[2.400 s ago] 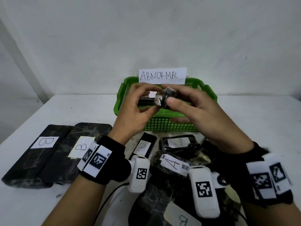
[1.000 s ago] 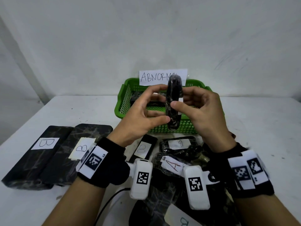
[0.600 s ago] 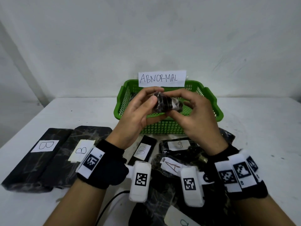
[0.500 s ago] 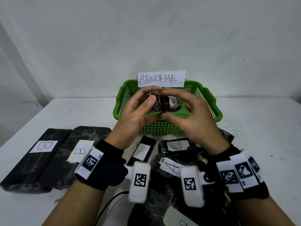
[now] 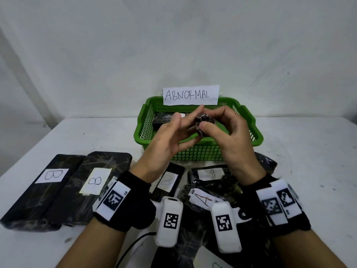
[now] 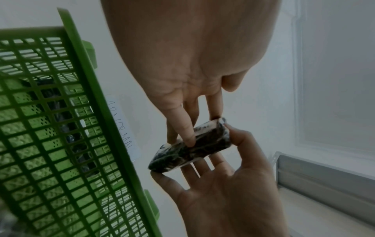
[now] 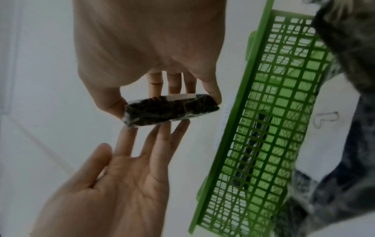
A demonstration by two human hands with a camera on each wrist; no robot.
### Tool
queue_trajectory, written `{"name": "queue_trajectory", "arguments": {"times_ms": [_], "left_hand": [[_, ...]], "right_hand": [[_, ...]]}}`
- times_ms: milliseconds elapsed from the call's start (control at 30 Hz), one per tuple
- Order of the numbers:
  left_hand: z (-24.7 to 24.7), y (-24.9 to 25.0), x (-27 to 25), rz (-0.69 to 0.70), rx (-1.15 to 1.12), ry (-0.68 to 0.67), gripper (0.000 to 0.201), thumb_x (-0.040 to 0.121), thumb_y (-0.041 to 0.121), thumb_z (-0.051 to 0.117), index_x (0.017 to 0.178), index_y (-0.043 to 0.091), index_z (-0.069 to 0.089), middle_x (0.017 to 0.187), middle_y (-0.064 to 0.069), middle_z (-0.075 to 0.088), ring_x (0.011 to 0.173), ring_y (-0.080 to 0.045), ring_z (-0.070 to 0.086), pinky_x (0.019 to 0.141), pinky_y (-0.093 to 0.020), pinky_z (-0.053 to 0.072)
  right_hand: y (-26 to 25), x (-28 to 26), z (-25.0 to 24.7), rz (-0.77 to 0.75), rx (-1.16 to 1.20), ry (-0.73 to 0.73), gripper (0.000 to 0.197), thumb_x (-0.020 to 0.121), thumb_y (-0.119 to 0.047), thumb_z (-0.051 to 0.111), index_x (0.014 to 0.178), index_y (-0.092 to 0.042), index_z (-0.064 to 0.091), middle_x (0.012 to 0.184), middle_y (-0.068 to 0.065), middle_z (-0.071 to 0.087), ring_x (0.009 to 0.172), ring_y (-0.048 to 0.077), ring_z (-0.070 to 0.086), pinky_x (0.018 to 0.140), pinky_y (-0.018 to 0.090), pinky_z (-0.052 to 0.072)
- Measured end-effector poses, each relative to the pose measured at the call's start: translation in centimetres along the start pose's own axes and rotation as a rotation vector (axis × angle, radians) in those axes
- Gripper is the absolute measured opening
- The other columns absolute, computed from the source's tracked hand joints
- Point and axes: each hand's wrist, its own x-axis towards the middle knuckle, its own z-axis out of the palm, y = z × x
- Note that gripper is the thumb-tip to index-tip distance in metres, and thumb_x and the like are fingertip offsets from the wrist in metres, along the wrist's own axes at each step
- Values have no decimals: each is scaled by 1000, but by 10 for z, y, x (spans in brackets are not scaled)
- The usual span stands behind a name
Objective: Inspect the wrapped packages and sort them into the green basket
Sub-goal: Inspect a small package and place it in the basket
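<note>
A small package in black wrap is held in the air just above the front of the green basket. My right hand pinches it by its two ends, thumb on one end and fingers on the other, as the right wrist view shows on the package. My left hand is flat with straight fingers, and its fingertips touch the package's side. One black wrapped package lies inside the basket, under the paper sign ABNORMAL.
On the white table lie two long black packages labelled B at the left. A smaller B package, one marked 9 and one marked A are piled under my wrists. A wall stands close behind the basket.
The package stood upright between both hands a second ago, then was turned level. My left hand's grip has loosened to straight fingers, and the right hand alone holds the package.
</note>
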Motion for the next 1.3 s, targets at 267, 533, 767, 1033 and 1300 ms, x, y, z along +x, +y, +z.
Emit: {"name": "queue_trajectory", "arguments": {"times_ms": [267,533,767,1033,1300], "left_hand": [[0,1,-4,57,117,-3,52,93,1,50,144,14,47,140,-5,60,130,-18,56,107,-33,47],[-11,6,-3,119,102,173,39,87,10,66,124,17,59,121,-5,66,112,-21,67,88,-32,56],[-38,18,-11,112,-8,177,42,72,28,63,113,15,63,107,-6,70,90,-19,71,66,-28,59],[-50,23,-10,36,-24,242,22,88,16,56,108,15,66,93,1,75,74,-10,72,59,-21,58],[-39,46,28,10,126,166,31,103,2,43,121,17,63,111,-7,69,79,-10,70,66,-20,58]], "right_hand": [[0,2,-1,31,-73,26,30,77,-44,75,96,-22,69,103,-4,74,103,12,69,95,35,56],[-16,1,-12,133,-249,-144,41,98,-44,61,136,-27,58,134,-12,63,125,2,57,108,33,46],[-19,-3,-7,61,-464,-180,25,89,-39,73,112,-30,73,102,-16,73,97,-3,65,91,30,55],[-29,-11,12,16,-429,-119,25,80,-50,76,77,-25,71,71,-4,71,68,16,69,67,43,59],[-47,19,-5,312,-199,-218,39,76,-49,75,102,-20,68,88,-7,74,73,5,69,63,26,57]]}}
